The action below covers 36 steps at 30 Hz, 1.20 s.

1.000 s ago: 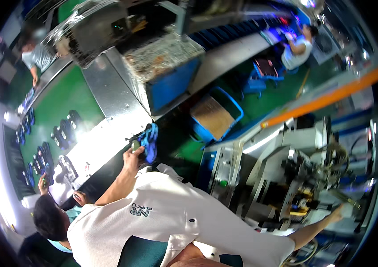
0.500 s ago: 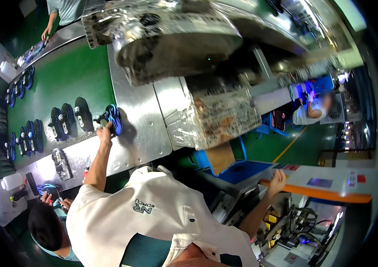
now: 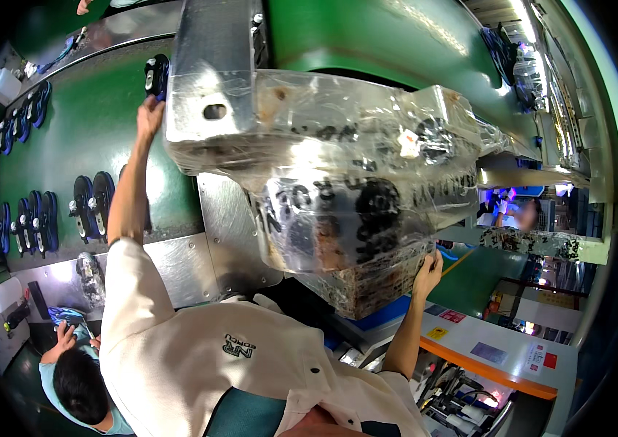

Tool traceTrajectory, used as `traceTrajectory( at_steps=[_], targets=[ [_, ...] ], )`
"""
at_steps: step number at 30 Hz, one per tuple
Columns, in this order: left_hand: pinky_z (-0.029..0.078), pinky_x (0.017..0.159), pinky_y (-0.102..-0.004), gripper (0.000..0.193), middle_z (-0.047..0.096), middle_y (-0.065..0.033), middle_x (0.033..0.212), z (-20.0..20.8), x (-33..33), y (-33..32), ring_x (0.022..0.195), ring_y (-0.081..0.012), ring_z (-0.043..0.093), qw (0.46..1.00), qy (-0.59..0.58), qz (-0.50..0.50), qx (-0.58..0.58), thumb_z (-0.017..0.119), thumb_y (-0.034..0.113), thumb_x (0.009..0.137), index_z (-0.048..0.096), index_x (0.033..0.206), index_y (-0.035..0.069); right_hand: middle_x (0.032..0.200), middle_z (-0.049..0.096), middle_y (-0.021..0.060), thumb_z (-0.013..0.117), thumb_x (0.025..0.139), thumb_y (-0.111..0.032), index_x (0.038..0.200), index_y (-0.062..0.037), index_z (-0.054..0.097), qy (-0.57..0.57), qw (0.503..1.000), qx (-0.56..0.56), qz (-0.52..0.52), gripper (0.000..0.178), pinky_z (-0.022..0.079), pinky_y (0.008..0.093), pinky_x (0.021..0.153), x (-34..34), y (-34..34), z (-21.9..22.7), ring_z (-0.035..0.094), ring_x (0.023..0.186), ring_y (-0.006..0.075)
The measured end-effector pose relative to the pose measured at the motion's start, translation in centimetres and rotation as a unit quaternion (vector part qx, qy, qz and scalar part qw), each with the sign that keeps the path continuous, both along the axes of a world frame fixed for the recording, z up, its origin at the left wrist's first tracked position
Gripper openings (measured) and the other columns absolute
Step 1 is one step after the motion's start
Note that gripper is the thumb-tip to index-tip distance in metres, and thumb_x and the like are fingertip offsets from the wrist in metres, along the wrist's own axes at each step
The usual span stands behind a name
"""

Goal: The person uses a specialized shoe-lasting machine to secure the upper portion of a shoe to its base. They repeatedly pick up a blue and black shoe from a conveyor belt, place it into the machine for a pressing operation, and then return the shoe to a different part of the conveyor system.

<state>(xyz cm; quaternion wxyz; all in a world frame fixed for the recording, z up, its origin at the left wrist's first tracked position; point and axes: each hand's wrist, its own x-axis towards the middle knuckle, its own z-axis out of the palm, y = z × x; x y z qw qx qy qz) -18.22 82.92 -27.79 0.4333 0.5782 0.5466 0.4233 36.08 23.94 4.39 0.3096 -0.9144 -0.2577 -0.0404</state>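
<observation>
My left hand (image 3: 150,115) is closed around the near end of a dark sandal (image 3: 155,76) with blue edging, on the green conveyor belt (image 3: 69,149) close to the machine's left side. Below that arm stand two black sandals (image 3: 92,206) side by side, and another is mostly covered by the forearm. On the right, my right hand (image 3: 429,273) is at the lower corner of the plastic-wrapped machine housing (image 3: 331,226). Its fingers look stretched out along the edge, apparently touching it, with nothing seen in them.
Several more sandals (image 3: 34,221) line the belt's left side. A clear-wrapped bundle (image 3: 90,279) lies on the metal ledge (image 3: 178,266). A co-worker (image 3: 80,386) handles a blue sandal at lower left. A white cabinet with an orange edge (image 3: 484,368) stands at right.
My left hand has moved from the belt's near right edge to farther up beside the machine, now on a sandal there. My right hand has come in to the housing corner. The view has shifted.
</observation>
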Motion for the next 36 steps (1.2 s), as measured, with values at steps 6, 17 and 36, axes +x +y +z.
traceTrajectory(
  at_steps=[6, 17, 36],
  targets=[
    [0.050, 0.085, -0.0342, 0.035, 0.069, -0.0100, 0.099, 15.0, 10.7, -28.5, 0.092, -0.0171, 0.062, 0.961, -0.081, -0.199, -0.172, 0.068, 0.021, 0.087, 0.065, 0.111, -0.004, 0.115, 0.061, 0.0202, 0.053, 0.097, -0.025, 0.130, -0.0006, 0.055, -0.061, 0.997, 0.027, -0.026, 0.041, 0.046, 0.0411, 0.087, 0.1, -3.0, -1.7, 0.059, 0.098, 0.0309],
    [0.036, 0.105, -0.0361, 0.081, 0.050, -0.0138, 0.131, 38.3, 27.9, -52.4, 0.125, -0.0209, 0.048, 0.833, -0.354, -0.400, -0.142, 0.068, 0.051, 0.084, 0.040, 0.137, -0.003, 0.095, 0.069, 0.0105, 0.055, 0.088, -0.018, 0.078, -0.0038, 0.065, -0.238, 0.806, 0.253, 0.479, 0.020, 0.040, 0.0512, 0.102, -15.7, 4.3, 7.9, 0.065, 0.101, 0.0259],
    [0.051, 0.084, -0.0289, 0.031, 0.066, -0.0062, 0.095, 57.6, 46.0, -34.7, 0.092, -0.0168, 0.064, 0.853, 0.277, -0.243, 0.370, 0.065, 0.004, 0.086, 0.062, 0.116, 0.002, 0.091, 0.067, 0.0079, 0.069, 0.076, 0.000, 0.083, -0.0034, 0.065, -0.007, 0.866, 0.421, 0.269, 0.009, 0.051, 0.0348, 0.067, 1.6, -2.6, 2.5, 0.063, 0.076, 0.0265]
  ],
)
